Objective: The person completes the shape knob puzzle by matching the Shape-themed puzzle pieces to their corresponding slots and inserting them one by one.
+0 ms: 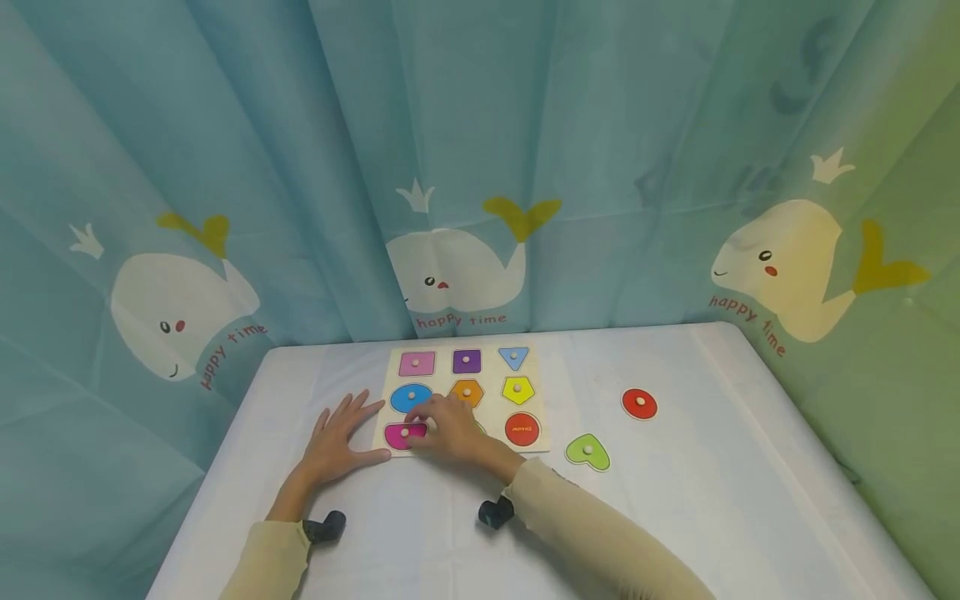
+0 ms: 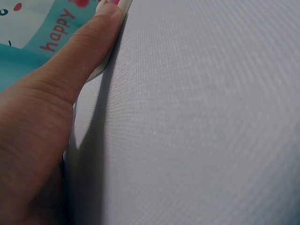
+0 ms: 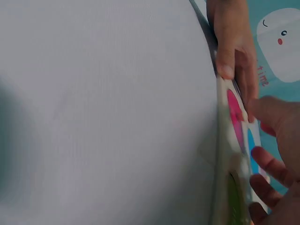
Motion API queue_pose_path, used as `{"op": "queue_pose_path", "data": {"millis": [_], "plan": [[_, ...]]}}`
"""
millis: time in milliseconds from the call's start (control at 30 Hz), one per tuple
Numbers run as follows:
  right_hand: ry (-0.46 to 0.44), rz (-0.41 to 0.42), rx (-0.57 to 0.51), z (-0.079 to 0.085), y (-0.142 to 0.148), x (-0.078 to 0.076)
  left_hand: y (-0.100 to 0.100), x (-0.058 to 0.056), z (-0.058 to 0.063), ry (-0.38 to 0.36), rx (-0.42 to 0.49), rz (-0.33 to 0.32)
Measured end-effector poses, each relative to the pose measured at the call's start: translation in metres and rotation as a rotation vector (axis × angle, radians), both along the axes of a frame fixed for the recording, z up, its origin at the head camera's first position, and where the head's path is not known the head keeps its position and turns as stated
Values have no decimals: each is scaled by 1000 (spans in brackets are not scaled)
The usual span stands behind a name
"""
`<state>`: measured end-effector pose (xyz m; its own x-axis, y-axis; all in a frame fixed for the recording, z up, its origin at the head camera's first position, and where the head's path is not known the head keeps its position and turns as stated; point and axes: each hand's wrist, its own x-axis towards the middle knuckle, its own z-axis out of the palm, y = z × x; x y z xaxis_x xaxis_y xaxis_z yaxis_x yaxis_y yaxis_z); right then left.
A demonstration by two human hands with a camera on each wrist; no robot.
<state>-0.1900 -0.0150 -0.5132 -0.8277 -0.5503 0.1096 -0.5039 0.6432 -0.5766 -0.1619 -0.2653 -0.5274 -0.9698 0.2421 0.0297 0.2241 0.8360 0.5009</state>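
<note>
A light wooden shape puzzle board (image 1: pixel 544 417) lies on the white table. My left hand (image 1: pixel 335 446) spreads its straight fingers at the board's left edge, thumb at the near left corner. My right hand (image 1: pixel 450 429) reaches over the near row, thumb and forefinger beside the magenta piece (image 1: pixel 393 437) with its small knob. In the right wrist view its thumb and fingers stand apart around the magenta piece (image 3: pixel 234 112), with no piece lifted. Part of a green shape (image 3: pixel 234 201) shows beneath this hand. Off the board lie a green heart piece (image 1: pixel 597 455) and a red round piece (image 1: pixel 640 404).
Other knobbed pieces sit on the board: a pink rectangle (image 1: pixel 425 363), a purple square (image 1: pixel 474 367), a blue triangle (image 1: pixel 514 364), a blue oval (image 1: pixel 403 400), an orange hexagon (image 1: pixel 476 388) and a yellow pentagon (image 1: pixel 527 388). A red printed circle (image 1: pixel 522 433) has no knob. Behind hangs a blue curtain (image 1: pixel 615 275).
</note>
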Motion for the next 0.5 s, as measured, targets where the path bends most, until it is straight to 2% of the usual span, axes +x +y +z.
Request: {"op": "queue_pose_path", "data": {"millis": [233,500], "plan": [[24,164,-92,11,32,-7,1,0,-1,4,-3,-6],[-14,160,-88,23,72,-8,0,0,-3,6,3,2]]}}
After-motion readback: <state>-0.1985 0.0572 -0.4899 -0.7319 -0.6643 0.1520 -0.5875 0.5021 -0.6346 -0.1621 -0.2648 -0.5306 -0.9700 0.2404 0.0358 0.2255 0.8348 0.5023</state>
